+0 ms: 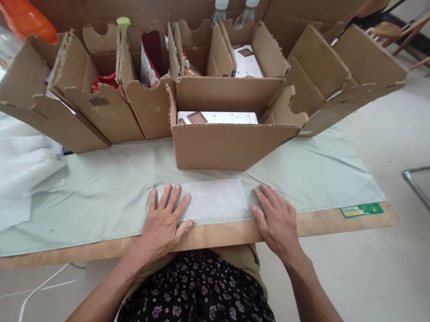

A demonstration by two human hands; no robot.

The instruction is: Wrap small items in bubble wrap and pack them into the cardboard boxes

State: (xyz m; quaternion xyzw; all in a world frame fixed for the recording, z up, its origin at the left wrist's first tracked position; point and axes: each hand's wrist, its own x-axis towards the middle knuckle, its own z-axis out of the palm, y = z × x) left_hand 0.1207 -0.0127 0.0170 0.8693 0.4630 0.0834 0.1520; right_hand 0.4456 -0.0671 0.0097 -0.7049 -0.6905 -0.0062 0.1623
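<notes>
A rectangular piece of bubble wrap lies flat near the front edge of the cloth-covered table. My left hand rests with spread fingers on the wrap's left end, holding nothing. To the right of the wrap, my right hand lies on the cloth at the table edge, its fingers bent a little and close together, the thumb apart. Nothing shows in it. A thin dark line, like a thread or wire, runs on the cloth just above that hand.
Beyond the wrap stands a cardboard box holding a white packet. Several cardboard bins line the back, with bottles behind them. Bubble-wrap sheets are piled at left. A metal frame stands at right.
</notes>
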